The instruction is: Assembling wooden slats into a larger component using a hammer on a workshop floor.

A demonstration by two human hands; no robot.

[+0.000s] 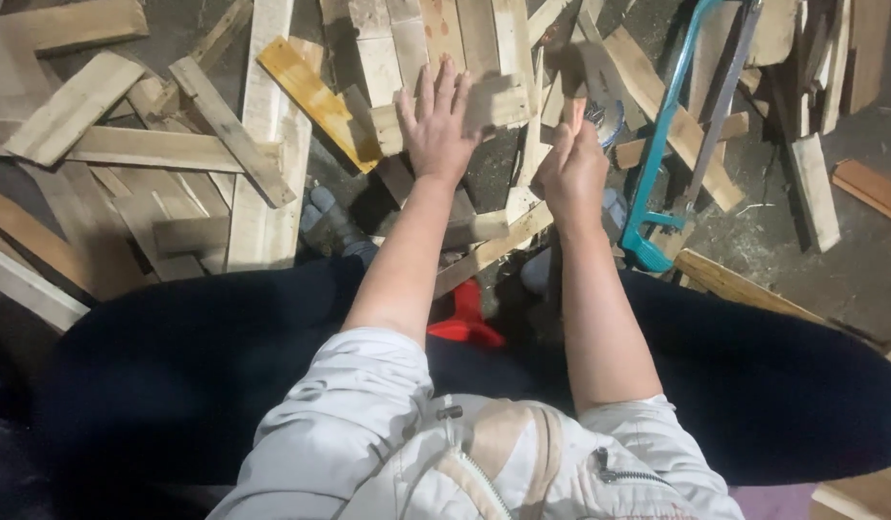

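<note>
Left hand (pixel 438 130): open, fingers spread, palm down, lying flat on short pale wood block (pixel 464 108); block extends beyond fingertips to the right, resting atop pile of scrap boards. Far left of that hand: loose heap of pale planks (pixel 147 144) on dark floor (pixel 840 260), crossing at odd angles. Just left of it: yellow-painted board (pixel 315 96), tilted, one end near the thumb. Below left wrist: grey shoe (pixel 328 217) showing among the offcuts; red object (pixel 464 313) between the knees, kind unclear.

Right hand (pixel 568 164): edge-on to camera, fingers together and pointing upward, near the right end of the wood block; contact with the block cannot be told, nothing seen gripped. Beyond its fingertips: blurred round metal item, not identifiable. Just right of right hand: hacksaw with teal frame (pixel 662 144), handle toward the knee, lying on slats. Far right: more offcuts (pixel 811 188), well apart from both hands.
</note>
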